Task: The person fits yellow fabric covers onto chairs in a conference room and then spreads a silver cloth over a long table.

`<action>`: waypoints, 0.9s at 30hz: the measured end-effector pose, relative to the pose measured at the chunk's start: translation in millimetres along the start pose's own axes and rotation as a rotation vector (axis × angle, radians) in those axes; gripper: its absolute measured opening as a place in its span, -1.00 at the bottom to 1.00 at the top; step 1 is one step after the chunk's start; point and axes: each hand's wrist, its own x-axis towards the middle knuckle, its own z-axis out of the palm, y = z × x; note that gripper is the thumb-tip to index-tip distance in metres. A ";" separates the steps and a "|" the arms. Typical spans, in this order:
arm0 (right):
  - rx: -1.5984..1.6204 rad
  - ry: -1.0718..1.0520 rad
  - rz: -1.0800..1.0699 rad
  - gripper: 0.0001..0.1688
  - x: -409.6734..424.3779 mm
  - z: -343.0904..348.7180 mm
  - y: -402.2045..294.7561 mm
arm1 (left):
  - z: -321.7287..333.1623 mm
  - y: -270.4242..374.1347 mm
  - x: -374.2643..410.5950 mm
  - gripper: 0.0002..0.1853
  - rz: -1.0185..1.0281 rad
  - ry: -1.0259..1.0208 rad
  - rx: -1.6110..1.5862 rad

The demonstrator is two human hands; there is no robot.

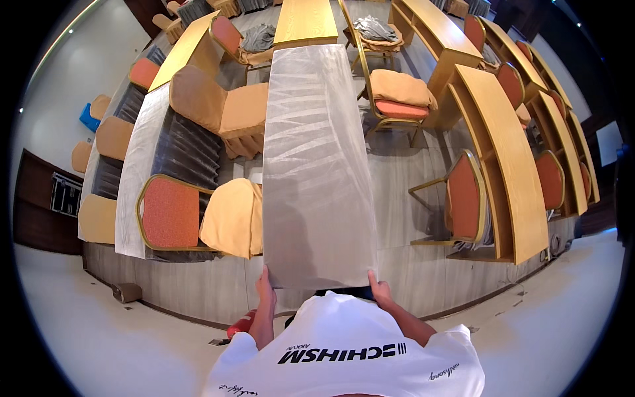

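A long table directly before me wears a fitted silver-grey cloth cover (pixel 317 218), with creases across its far half and a smoother near end. My left hand (pixel 266 289) grips the cover at the near left corner, thumb on top. At the near right corner my right hand (pixel 380 290) holds it the same way. The fingers under the edge are hidden on both sides, so I cannot tell whether they also grip the tabletop. Beyond the cover's far end, a bare wooden table (pixel 305 22) continues the row.
Left of the covered table stands a red-backed chair (pixel 169 212) with a tan cover draped on its seat; behind it is a tan-covered chair (pixel 198 97). Rightward are another red chair (pixel 464 198) and a bare wooden desk (pixel 511 164). A red fire extinguisher (pixel 241 323) is near my left arm.
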 end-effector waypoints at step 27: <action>-0.308 0.132 -0.508 -0.11 53.4 -16.1 -101.6 | 23.9 34.6 87.5 -0.18 0.142 -0.170 0.702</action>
